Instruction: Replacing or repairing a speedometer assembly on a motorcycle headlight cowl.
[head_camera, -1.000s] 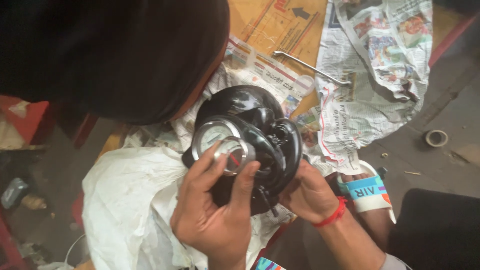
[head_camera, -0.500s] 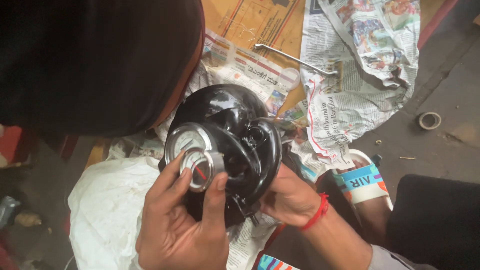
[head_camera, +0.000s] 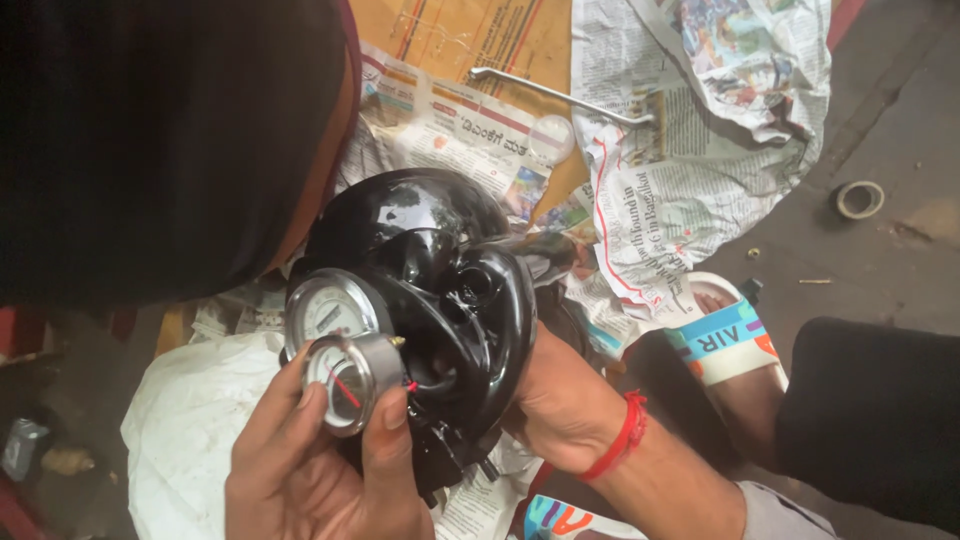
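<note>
Pinching a small round gauge (head_camera: 343, 385) in your left hand (head_camera: 310, 470), you're holding it just left of the black headlight shell (head_camera: 440, 290); right hand (head_camera: 565, 405) is gripping the shell's right rim.

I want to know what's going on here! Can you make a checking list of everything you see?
Surface: crumpled newspaper and cardboard on a grey floor.
Job's things: glossy black housing with a large round gauge in it; small round gauge.
Clutter: bent metal rod, tape roll, white plastic bag.
Grippers: left hand holds the small gauge; right hand steadies the housing.
Cables: thin red wire at small gauge.
Surroundings: sandalled foot.
</note>
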